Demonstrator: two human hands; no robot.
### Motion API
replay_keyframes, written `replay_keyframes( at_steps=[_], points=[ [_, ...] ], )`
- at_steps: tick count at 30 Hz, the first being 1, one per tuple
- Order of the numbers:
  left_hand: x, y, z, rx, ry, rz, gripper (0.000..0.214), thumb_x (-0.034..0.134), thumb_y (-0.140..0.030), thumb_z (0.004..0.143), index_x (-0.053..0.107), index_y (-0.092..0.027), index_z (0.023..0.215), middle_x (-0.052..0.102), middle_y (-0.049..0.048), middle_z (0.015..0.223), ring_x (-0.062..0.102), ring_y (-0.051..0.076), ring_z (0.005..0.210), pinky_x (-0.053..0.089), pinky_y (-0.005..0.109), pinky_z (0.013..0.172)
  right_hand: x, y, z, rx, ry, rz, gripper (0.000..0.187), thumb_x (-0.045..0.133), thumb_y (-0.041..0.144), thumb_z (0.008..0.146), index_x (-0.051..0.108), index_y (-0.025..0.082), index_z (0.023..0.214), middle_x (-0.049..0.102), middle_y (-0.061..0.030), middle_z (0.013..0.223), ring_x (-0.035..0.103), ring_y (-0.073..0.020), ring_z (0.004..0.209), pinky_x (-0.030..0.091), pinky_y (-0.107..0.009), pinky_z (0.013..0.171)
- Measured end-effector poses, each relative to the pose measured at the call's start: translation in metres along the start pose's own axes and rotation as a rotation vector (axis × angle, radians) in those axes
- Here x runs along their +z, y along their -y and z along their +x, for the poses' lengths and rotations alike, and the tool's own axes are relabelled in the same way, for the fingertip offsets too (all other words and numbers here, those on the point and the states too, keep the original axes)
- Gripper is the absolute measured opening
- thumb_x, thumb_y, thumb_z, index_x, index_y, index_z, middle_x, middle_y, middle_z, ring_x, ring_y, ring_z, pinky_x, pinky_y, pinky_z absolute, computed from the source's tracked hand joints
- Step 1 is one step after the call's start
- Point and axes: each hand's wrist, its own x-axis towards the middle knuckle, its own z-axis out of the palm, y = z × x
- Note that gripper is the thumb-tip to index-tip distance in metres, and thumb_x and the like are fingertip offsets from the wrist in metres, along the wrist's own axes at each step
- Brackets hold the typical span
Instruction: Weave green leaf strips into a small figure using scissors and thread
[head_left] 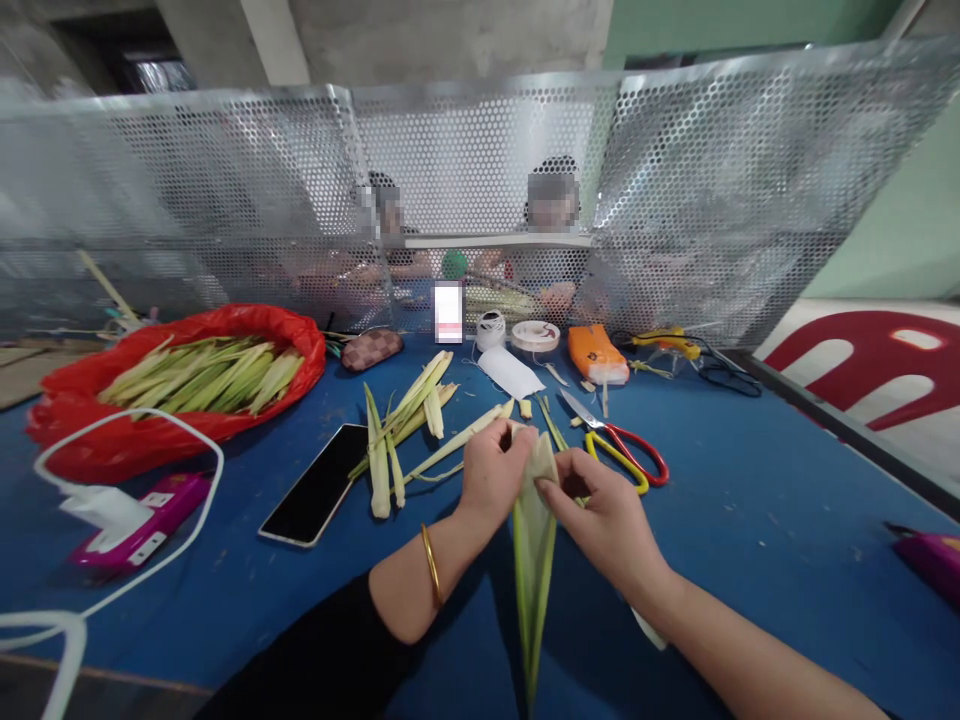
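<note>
A long pale-green corn husk point(535, 560) hangs tip-down between my hands, its wide end folded at the top. My left hand point(496, 470), below a gold bangle point(431, 565) on the wrist, pinches the left side of that wide end. Thumb and fingers of my right hand point(600, 505) grip its right side. Just beyond the right hand lie scissors point(626, 452) with one red and one yellow handle. Loose husk strips point(381, 465) are spread on the blue table point(450, 620) to the left of my hands.
At the left sits a red plastic bag point(67, 440) full of husks. Nearby are a phone point(315, 490) and a purple power strip point(150, 520) with a white cable. String point(491, 328), tape point(535, 336) and an orange tissue pack point(596, 352) stand before a perforated metal screen point(480, 150); two people sit behind it.
</note>
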Motion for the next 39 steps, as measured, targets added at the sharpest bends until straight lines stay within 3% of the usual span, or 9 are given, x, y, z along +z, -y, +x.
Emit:
replay_keyframes(
  at_steps=[8,12,16,20,23,27,34,37,39],
  points=[
    [0.007,0.004,-0.007,-0.085,0.109,-0.113,0.023,0.057,-0.036,0.077,0.065,-0.015,0.076,0.063,0.0016,0.068,0.053,0.014,0.063,0.041,0.024,0.058,-0.004,-0.009,0.008,0.051,-0.123,0.008,0.016,0.058,0.030,0.083,0.054,0.020,0.072,0.050,0.0037,0.061,0.045,-0.0113,0.054,0.036,-0.022,0.051],
    [0.009,0.007,-0.009,-0.049,0.066,-0.046,0.019,0.055,-0.031,0.078,0.066,-0.016,0.077,0.064,0.0020,0.070,0.056,0.016,0.066,0.042,0.025,0.061,0.000,-0.012,0.007,0.092,-0.037,0.095,0.016,0.059,0.033,0.083,0.052,0.020,0.075,0.048,0.0045,0.061,0.042,-0.0109,0.052,0.034,-0.022,0.048],
    [0.008,0.003,-0.010,-0.047,0.030,-0.006,0.023,0.054,-0.035,0.080,0.067,-0.016,0.083,0.066,0.0029,0.073,0.056,0.016,0.067,0.042,0.026,0.062,0.002,-0.014,0.006,0.111,-0.064,0.196,0.014,0.061,0.031,0.081,0.054,0.020,0.079,0.051,0.0038,0.065,0.046,-0.0116,0.057,0.038,-0.022,0.052],
    [0.007,0.001,-0.011,-0.029,0.007,0.049,0.022,0.054,-0.035,0.080,0.066,-0.016,0.080,0.065,0.0020,0.071,0.055,0.016,0.065,0.042,0.026,0.063,0.000,-0.011,0.005,0.118,-0.046,0.136,0.018,0.058,0.031,0.083,0.053,0.019,0.071,0.046,0.0049,0.059,0.042,-0.0104,0.052,0.034,-0.022,0.048],
    [0.007,0.003,-0.010,-0.017,0.003,0.054,0.023,0.054,-0.037,0.080,0.064,-0.017,0.076,0.062,0.0003,0.067,0.053,0.014,0.063,0.040,0.024,0.061,-0.002,-0.006,0.002,0.007,-0.089,-0.008,0.016,0.056,0.028,0.085,0.055,0.020,0.072,0.050,0.0039,0.060,0.046,-0.0111,0.053,0.037,-0.022,0.050],
    [0.007,0.007,-0.007,-0.009,-0.001,0.060,0.023,0.055,-0.037,0.080,0.064,-0.016,0.075,0.058,-0.0012,0.063,0.049,0.013,0.060,0.037,0.022,0.057,-0.004,-0.003,-0.002,-0.307,-0.158,-0.227,0.008,0.053,0.014,0.085,0.057,0.020,0.081,0.061,0.0004,0.073,0.059,-0.0130,0.066,0.044,-0.023,0.062],
    [0.008,0.010,-0.004,0.002,-0.042,0.076,0.024,0.054,-0.038,0.080,0.063,-0.017,0.073,0.054,-0.0019,0.059,0.044,0.012,0.056,0.034,0.022,0.053,-0.013,0.003,-0.011,-0.703,-0.117,-0.315,0.022,0.049,0.004,0.085,0.057,0.019,0.098,0.066,-0.0063,0.087,0.063,-0.0164,0.080,0.050,-0.027,0.072],
    [0.008,0.010,-0.004,-0.008,-0.066,0.068,0.024,0.054,-0.038,0.081,0.061,-0.017,0.071,0.053,-0.0024,0.058,0.043,0.012,0.056,0.033,0.022,0.053,-0.012,0.005,-0.013,-0.709,-0.118,-0.271,0.023,0.052,0.004,0.085,0.057,0.020,0.101,0.066,-0.0058,0.089,0.064,-0.0160,0.081,0.050,-0.026,0.072],
    [0.006,0.008,-0.003,0.002,-0.078,0.058,0.024,0.053,-0.038,0.081,0.058,-0.018,0.069,0.052,-0.0030,0.059,0.042,0.011,0.056,0.032,0.022,0.054,-0.009,0.005,-0.012,-0.568,-0.134,-0.216,0.017,0.057,0.010,0.085,0.056,0.021,0.097,0.065,-0.0045,0.087,0.063,-0.0161,0.080,0.050,-0.026,0.071]
  ],
)
